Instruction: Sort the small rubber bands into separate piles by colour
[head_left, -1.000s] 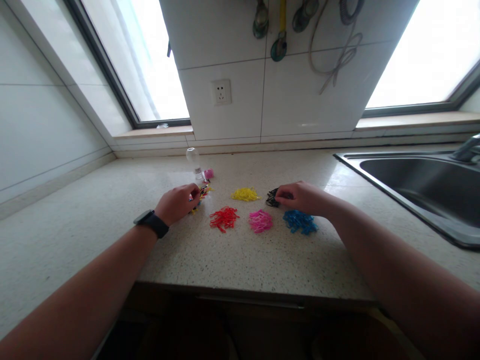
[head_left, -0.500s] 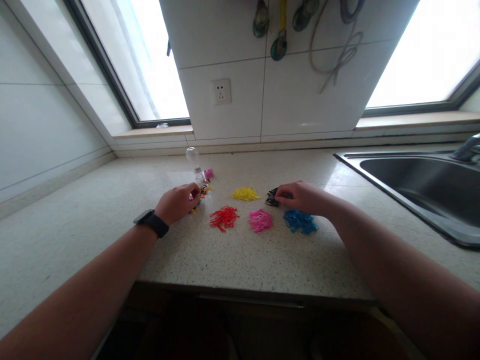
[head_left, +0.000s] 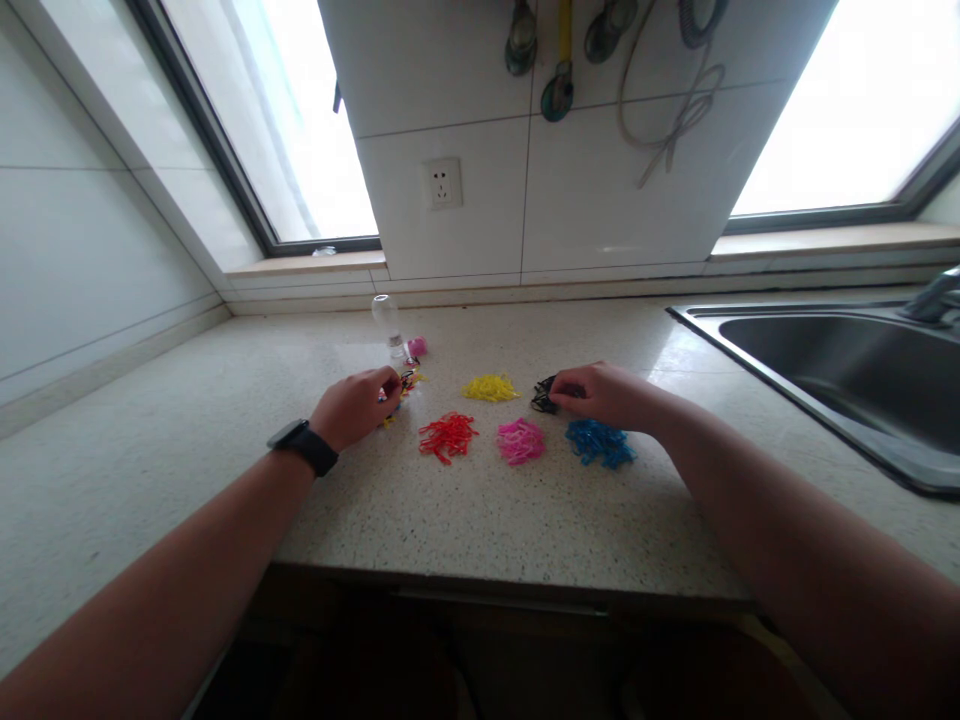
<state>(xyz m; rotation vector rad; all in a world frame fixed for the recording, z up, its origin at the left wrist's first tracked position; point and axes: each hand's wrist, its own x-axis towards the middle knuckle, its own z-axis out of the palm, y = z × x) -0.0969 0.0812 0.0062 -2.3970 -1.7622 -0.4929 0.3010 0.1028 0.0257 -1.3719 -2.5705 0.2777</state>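
Small rubber bands lie sorted by colour on the speckled counter (head_left: 480, 510): a red pile (head_left: 448, 437), a pink pile (head_left: 520, 441), a blue pile (head_left: 598, 443), a yellow pile (head_left: 490, 387) and a black pile (head_left: 543, 397). My left hand (head_left: 352, 406), with a black watch on the wrist, has its fingers curled down on a mixed-colour heap (head_left: 406, 381). My right hand (head_left: 606, 394) rests beside the black pile, fingertips pinched at its edge. What either pinch holds is too small to see.
A small clear bottle (head_left: 387, 322) lies behind the mixed heap with a pink cap (head_left: 417, 346) next to it. A steel sink (head_left: 840, 375) is sunk in the counter at the right. A wall socket (head_left: 442, 183) and hanging utensils sit above.
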